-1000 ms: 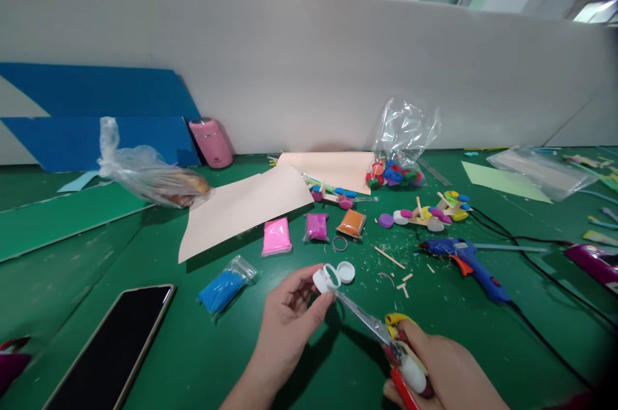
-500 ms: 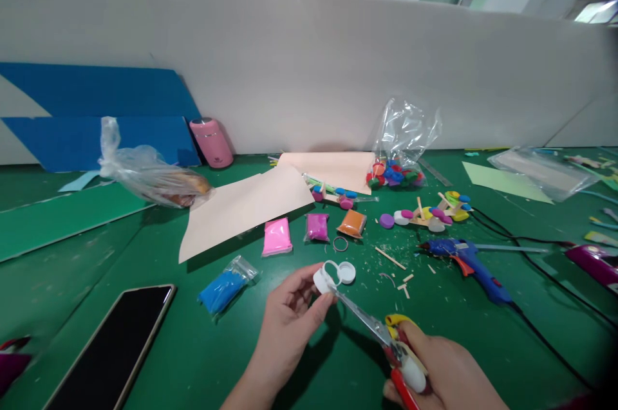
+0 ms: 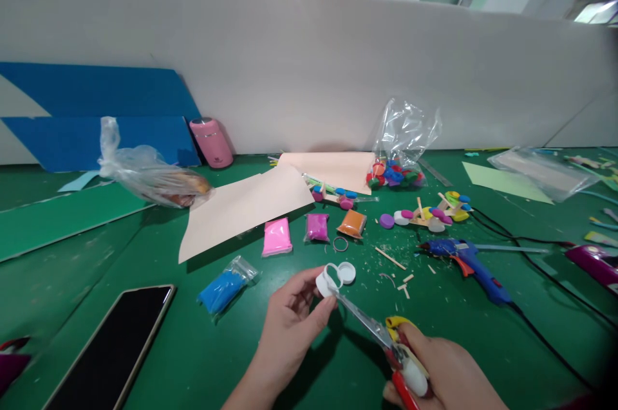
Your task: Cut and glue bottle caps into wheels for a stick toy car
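Between thumb and fingers, my left hand [image 3: 302,316] pinches a white plastic bottle cap [image 3: 324,285] that has a loose ring strip standing off its edge. My right hand [image 3: 447,368] grips scissors [image 3: 369,320] with red and yellow handles; their blades reach up and left to the cap's rim. Whether the blade tips are closed on the strip I cannot make out. Just behind, a second white cap [image 3: 346,272] lies on the green table. Packets of pink clay [image 3: 277,236], purple clay [image 3: 317,228] and orange clay [image 3: 352,223] sit farther back.
A blue glue gun [image 3: 466,265] with its cord lies at right, near small wood scraps [image 3: 405,284] and stick-and-cap pieces [image 3: 434,214]. On the left are a phone [image 3: 113,349], a blue clay packet [image 3: 226,286] and a pink flask [image 3: 211,143]. A white partition [image 3: 290,69] stands behind.
My left hand and the cap have shifted very slightly to the right. The scissors stay against the cap's rim, and everything else is where it was.
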Motion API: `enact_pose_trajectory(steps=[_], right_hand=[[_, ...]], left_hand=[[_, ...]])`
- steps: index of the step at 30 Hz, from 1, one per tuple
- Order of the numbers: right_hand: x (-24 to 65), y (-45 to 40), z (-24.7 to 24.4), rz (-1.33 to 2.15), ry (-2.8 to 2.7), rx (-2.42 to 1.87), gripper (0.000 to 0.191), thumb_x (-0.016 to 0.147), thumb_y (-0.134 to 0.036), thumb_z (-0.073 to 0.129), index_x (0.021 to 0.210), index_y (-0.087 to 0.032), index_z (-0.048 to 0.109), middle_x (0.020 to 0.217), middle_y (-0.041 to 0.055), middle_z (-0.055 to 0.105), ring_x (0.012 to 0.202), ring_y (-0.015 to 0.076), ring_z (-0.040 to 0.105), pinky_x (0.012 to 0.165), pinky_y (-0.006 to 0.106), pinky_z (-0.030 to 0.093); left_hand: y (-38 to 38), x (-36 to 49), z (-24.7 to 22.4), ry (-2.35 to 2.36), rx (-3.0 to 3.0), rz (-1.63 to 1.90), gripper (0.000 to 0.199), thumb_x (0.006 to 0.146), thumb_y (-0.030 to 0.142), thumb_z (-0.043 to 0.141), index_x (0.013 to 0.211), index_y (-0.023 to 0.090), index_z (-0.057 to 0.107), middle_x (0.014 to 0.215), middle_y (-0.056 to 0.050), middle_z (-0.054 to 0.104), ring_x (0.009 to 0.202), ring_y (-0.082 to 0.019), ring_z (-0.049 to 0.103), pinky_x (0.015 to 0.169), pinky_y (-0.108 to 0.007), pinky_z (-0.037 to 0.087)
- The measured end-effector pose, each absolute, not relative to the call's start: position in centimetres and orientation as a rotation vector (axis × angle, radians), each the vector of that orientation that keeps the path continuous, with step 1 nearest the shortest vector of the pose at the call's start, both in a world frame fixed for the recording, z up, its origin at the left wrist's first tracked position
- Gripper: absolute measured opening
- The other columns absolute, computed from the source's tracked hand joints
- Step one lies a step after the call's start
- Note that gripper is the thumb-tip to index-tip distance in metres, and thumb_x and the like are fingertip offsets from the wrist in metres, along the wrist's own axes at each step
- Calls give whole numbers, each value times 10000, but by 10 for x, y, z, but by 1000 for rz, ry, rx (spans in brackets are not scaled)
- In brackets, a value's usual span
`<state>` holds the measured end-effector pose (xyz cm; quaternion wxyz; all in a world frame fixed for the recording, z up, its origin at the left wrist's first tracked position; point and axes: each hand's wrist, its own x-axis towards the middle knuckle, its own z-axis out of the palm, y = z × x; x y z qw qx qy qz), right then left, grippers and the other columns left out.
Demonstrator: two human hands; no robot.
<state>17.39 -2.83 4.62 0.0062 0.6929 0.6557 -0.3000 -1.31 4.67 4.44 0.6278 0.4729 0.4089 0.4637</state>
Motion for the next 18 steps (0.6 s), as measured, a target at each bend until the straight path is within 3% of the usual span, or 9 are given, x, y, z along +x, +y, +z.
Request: enact_pose_trajectory(steps=[18], right_hand=[[172,-29,50,-936,2068,2174,196,646,-365,522,735,-213,434,675,52,629,550,207,542,475,243,293]], left_hand=[[48,-13,37,936,1146,1086,265,653,202,659,916,179,642,826,-50,664,667,-138,589,649,-244,481]])
